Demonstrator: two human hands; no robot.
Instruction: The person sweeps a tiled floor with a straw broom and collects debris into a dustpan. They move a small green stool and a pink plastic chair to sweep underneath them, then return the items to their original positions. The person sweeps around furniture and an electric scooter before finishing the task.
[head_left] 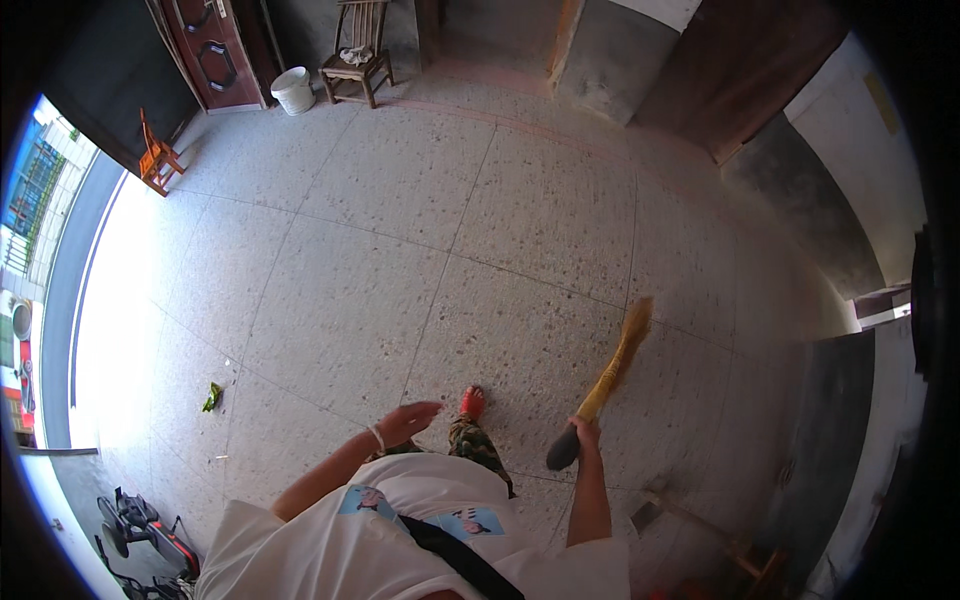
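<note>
My right hand is wrapped round a short straw broom. Its dark rounded handle end sticks out toward me, and the brown bristles point forward and right, over the speckled floor. Whether the bristle tip touches the floor I cannot tell. At my front, to the left, my left hand holds nothing, with its fingers stretched out and a pale band at the wrist. Just beyond it my foot in a red sandal stands on the floor.
A crumpled green scrap lies on the floor to the left, with tiny pale bits around it. Far off stand a wooden chair, a white bucket and an orange chair. A black wheeled machine is at the lower left.
</note>
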